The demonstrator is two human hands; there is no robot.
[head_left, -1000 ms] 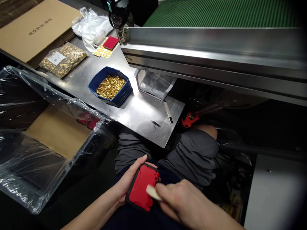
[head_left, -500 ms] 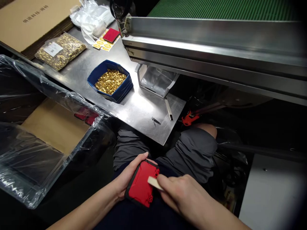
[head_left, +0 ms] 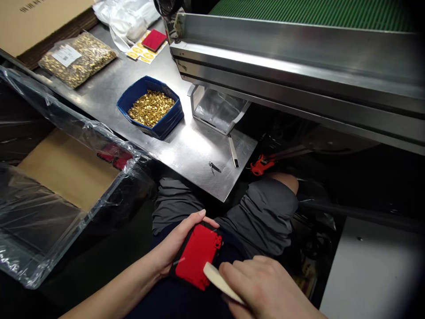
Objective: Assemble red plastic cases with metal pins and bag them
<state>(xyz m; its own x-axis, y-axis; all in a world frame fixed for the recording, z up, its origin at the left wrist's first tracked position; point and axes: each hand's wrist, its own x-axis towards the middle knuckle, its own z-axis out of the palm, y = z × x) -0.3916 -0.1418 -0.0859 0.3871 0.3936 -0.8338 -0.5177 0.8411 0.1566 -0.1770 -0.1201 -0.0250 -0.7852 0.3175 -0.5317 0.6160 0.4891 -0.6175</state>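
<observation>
My left hand (head_left: 177, 241) is closed round the left side of a small red and black plastic case (head_left: 197, 256), held above my lap. The case lies tilted with its red face up, and small hinge-like or latch-like parts show along its right edge. In my right hand (head_left: 262, 283) is a pale, flat stick (head_left: 219, 281) with a rounded end, pinched between thumb and fingers. The stick's tip is at the lower right edge of the case; whether it touches I cannot tell.
On the metal table (head_left: 199, 164) are a blue bin (head_left: 169, 124) of small gold pieces, a bag (head_left: 78, 60) of similar pieces, nail clippers (head_left: 214, 167) and a cutter-like tool (head_left: 233, 152). A plastic-lined crate (head_left: 89, 195) stands left; a conveyor (head_left: 299, 57) crosses upper right.
My right hand has moved down and slightly right, and the stick's tip has gone from the middle right of the case to its lower right edge. My left hand keeps its grip.
</observation>
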